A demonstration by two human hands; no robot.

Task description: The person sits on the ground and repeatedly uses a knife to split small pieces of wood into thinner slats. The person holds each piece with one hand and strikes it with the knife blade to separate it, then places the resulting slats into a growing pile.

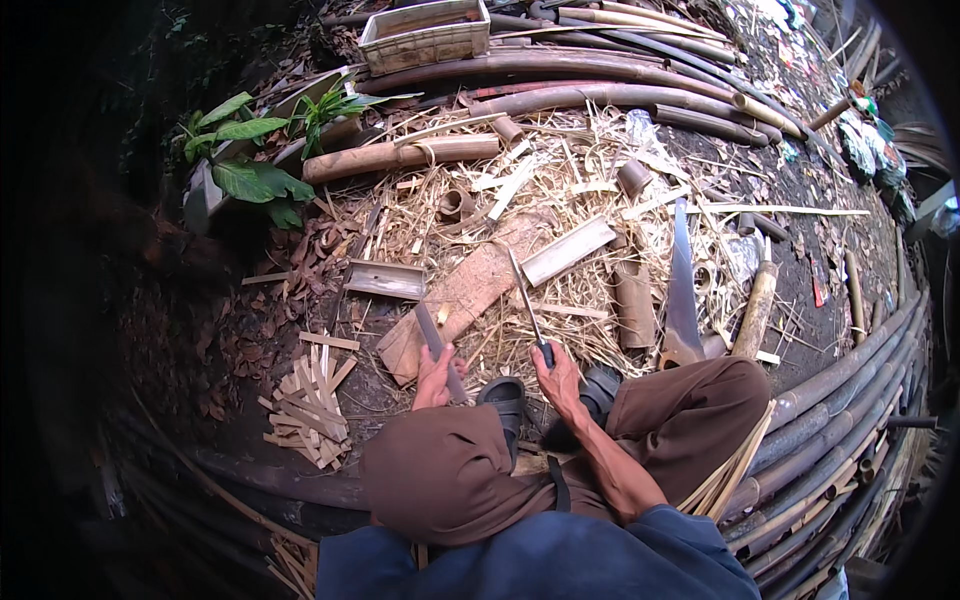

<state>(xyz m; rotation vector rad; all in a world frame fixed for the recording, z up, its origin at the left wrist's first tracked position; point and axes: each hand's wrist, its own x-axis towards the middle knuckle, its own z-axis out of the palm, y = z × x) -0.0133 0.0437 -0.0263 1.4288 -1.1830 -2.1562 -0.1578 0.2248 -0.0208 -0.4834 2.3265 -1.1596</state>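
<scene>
My left hand (435, 378) is closed on a flat, grey-brown bamboo strip (429, 332), which slants up and away beside the left knee. My right hand (559, 376) grips the dark handle of a knife (527, 297), its long thin blade pointing up and away. Blade and strip are apart. Beyond the hands, a reddish wooden board (412, 345) lies aslant on the shavings. A split bamboo piece (570, 252) rests by the board's right edge, and another split piece (386, 279) sits to its left.
Cut strips (310, 410) form a pile on the left. A saw (684, 285) and bamboo tube sections (634, 305) lie at the right among shavings (600, 140). Long bamboo poles (830, 375) line the right side; more lie at the back beside a crate (425, 45).
</scene>
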